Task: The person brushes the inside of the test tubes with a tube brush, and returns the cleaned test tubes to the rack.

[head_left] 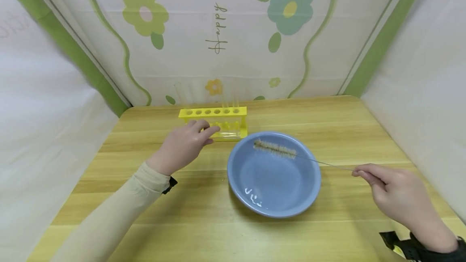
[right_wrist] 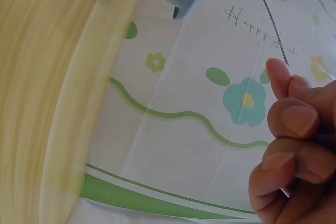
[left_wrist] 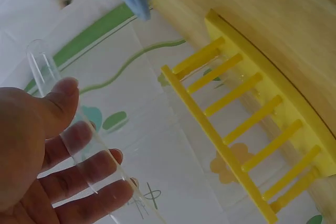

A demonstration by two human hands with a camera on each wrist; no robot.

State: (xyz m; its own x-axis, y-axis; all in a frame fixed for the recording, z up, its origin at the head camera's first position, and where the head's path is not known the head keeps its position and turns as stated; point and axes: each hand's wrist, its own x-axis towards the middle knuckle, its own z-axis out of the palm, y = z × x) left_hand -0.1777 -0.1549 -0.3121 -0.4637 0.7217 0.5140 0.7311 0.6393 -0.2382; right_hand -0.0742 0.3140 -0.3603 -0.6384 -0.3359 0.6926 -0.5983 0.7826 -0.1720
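Observation:
My left hand holds a clear glass test tube between the thumb and fingers, in front of a yellow test tube rack. The tube's rounded end sticks out past the thumb in the left wrist view. More clear test tubes stand in the rack, faint against the backdrop. On the right, my right hand pinches the thin twisted-wire handle of a test tube brush. The brush's pale bristles hang over a blue basin that has water in it.
The basin sits mid-table, just right of and nearer than the rack. Beneath everything is a wood-grain table. A white flowered cloth stands behind the table, with white cloth walls at both sides.

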